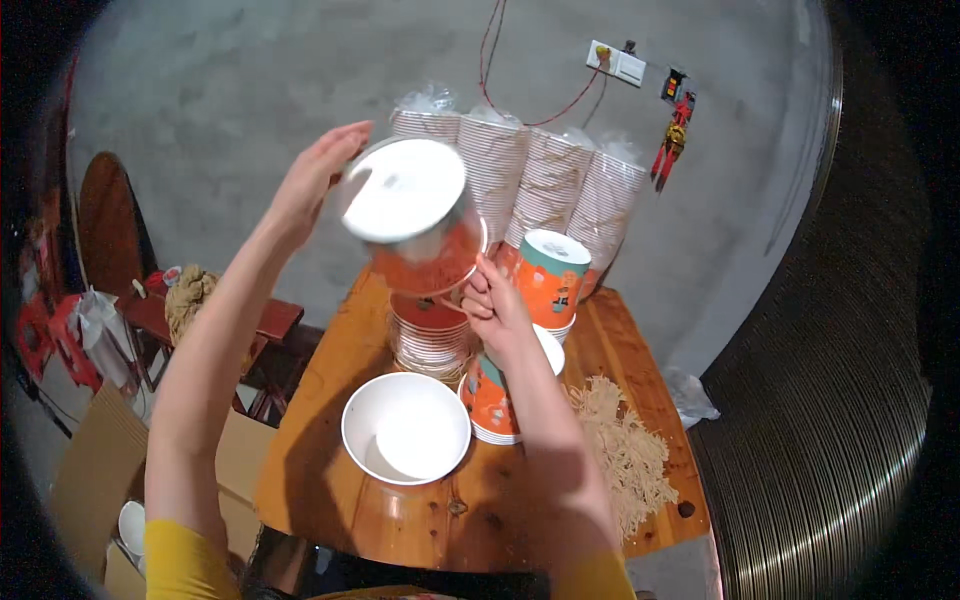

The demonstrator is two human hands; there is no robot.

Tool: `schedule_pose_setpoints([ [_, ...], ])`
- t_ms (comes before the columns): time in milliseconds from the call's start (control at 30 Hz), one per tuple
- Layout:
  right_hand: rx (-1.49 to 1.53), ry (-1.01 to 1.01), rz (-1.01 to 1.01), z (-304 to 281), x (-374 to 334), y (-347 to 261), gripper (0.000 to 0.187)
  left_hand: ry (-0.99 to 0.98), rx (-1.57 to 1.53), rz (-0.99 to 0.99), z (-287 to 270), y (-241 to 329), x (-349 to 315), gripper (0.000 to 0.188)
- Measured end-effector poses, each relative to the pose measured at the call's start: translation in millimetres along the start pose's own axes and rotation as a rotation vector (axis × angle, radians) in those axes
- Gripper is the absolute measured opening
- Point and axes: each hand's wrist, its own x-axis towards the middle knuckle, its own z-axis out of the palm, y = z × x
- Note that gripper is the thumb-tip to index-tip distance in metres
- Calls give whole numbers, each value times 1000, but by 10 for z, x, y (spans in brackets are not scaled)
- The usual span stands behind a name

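My right hand (490,298) pinches the rim of an upside-down orange paper bucket (425,255) with a white base, tilted and blurred above the table. At the bucket's upper left is my left hand (322,172), its fingers stretched out and close to the base; whether it touches cannot be made out. Below the held bucket stands a stack of upturned paper buckets (430,340). Nearer me, a white paper bucket (405,465) sits mouth up. Beside my right forearm, partly hidden by it, is a short stack of orange buckets (488,405).
Tall plastic-wrapped stacks of paper buckets (555,165) line the back of the wooden table (325,490). Another upturned orange stack (552,285) stands before them. Tan thin strands (625,455) are heaped at right. A corrugated metal shutter (830,400) rises rightward; a cardboard box (95,450) lies left.
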Motion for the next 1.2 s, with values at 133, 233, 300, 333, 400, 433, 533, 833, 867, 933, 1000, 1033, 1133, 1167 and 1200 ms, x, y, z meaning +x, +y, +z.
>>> schedule_pose_setpoints([
  [133,300,292,86,-349,411,183,21,-28,215,-31,92,-639,-129,54],
  [233,173,350,77,-554,442,327,20,-142,423,129,368,-1032,-116,57],
  [300,95,190,162,-655,422,334,10,-92,572,172,585,-1222,-98,59],
  [333,19,172,194,-707,379,325,16,-80,595,232,615,-1388,-33,58],
  [400,-138,274,174,-441,140,308,26,-89,639,244,611,-1521,-46,52],
  [433,-261,208,111,-285,-54,249,28,-69,674,270,529,-1586,-77,51],
  [533,-550,114,-21,19,-802,-104,30,-84,677,198,568,-1582,-208,51],
  [833,-1466,219,-78,-847,-2565,-223,17,-167,1197,368,680,-1319,-42,66],
  [867,-1703,316,-68,-1330,-2819,-143,16,-169,1171,351,862,-1228,-74,62],
  [933,-1922,290,-66,-1604,-3078,-53,15,-91,1099,431,755,-1408,-108,60],
  [1000,-2144,270,-59,-1600,-3203,-97,15,-28,1008,527,739,-1458,-212,56],
  [1033,-2162,245,-74,-1581,-3272,-131,13,-50,1054,533,716,-1490,-324,56],
  [1133,-2167,256,-89,-1441,-3369,-99,10,-175,1131,506,600,-1624,-545,59],
  [1167,-2154,291,-81,-1429,-3410,-71,9,-195,1098,476,620,-1624,-623,60],
  [1200,-2156,291,-84,-1507,-3448,-40,9,-212,1063,448,641,-1613,-662,61],
])
